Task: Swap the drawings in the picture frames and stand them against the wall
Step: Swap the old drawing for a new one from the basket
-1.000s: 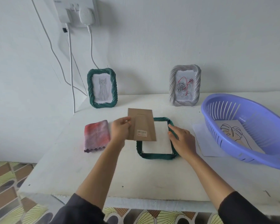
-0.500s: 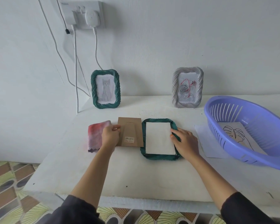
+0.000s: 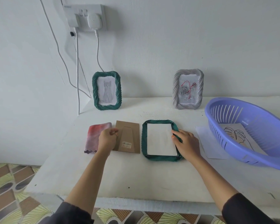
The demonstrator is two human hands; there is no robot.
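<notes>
3 frames (image 3: 162,140): 2 green, 1 grey. 1 backing board (image 3: 128,137), 1 cloth (image 3: 96,135), 1 basket (image 3: 249,152), 2 hands (image 3: 107,139).

Bare forearms; dark charcoal sleeves pushed up near elbows: left sleeve (image 3: 68,214), right sleeve (image 3: 247,209).

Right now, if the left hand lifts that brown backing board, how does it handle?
The backing board looks like thin flat card, so probably light and fairly stiff. Lying flush on the table, it may need an edge pried up. Its cut stand flap could swing loose. The left hand is at its left edge.
</notes>
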